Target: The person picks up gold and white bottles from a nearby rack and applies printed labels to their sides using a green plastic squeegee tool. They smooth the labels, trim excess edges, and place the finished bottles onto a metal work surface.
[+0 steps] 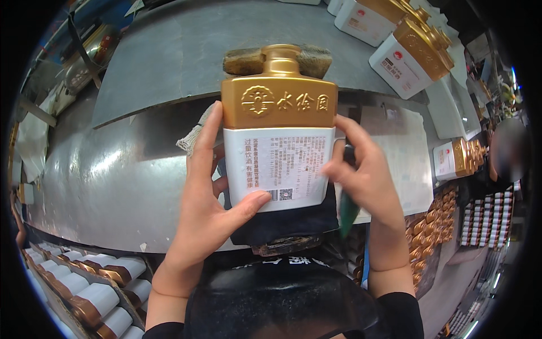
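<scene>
A bottle (pixel 279 107) with an embossed gold shoulder and neck and a white lower body stands out in front of me. A printed label (pixel 288 166) covers most of its white face. My left hand (pixel 209 192) grips the bottle's left side, its thumb across the label's lower corner. At the right side, my right hand (pixel 364 169) has a finger against the gold shoulder and its thumb by the label's right edge. A green, blade-like tool (pixel 349 214) hangs from that hand, partly hidden by it. Dark cloth (pixel 282 223) lies under the bottle.
Behind the bottle's neck sits a worn wooden block (pixel 313 61). A white sheet (pixel 395 152) lies at right on the metal table (pixel 124 152). Labelled bottles (pixel 409 62) stand far right; more bottles (pixel 96 299) fill trays at lower left. Another person (pixel 508 152) is at right.
</scene>
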`<state>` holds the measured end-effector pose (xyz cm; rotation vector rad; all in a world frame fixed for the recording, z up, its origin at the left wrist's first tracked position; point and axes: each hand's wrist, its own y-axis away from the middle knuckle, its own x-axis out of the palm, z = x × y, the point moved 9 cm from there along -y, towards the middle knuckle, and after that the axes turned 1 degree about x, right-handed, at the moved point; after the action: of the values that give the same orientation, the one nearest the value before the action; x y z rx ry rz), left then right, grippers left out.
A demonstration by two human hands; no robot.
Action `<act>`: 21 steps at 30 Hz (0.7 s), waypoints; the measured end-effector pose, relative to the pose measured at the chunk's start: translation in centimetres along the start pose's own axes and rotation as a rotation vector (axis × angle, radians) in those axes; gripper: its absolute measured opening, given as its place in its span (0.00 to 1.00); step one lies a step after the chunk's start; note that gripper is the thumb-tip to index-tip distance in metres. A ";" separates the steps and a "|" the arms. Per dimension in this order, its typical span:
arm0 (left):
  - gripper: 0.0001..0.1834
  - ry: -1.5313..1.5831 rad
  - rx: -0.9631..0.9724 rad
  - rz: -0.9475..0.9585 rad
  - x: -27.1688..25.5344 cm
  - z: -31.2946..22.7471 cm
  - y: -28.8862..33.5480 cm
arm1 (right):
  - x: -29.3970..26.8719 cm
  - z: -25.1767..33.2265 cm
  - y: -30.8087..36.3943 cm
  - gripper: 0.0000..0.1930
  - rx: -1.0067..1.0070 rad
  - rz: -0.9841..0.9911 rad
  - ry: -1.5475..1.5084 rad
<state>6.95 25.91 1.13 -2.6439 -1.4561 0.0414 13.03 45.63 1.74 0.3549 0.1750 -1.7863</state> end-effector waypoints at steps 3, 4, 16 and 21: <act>0.54 -0.005 0.009 0.032 -0.1 0.3 0.0 | -4.2 -2.4 -2.3 0.33 0.108 -0.087 -0.458; 0.55 0.055 -0.019 0.023 0.1 0.3 0.1 | -6.4 -3.8 -2.6 0.34 0.155 -0.183 -0.552; 0.50 0.016 0.025 0.075 -0.1 0.2 1.0 | 4.1 15.2 0.9 0.17 -1.137 -0.258 0.675; 0.30 0.172 0.033 -0.021 -2.8 1.7 2.1 | 9.1 11.5 8.7 0.08 -1.194 0.145 0.677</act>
<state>7.07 22.60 -0.93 -2.5342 -1.4141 -0.1588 17.89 31.59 10.20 0.0688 1.5520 -1.0881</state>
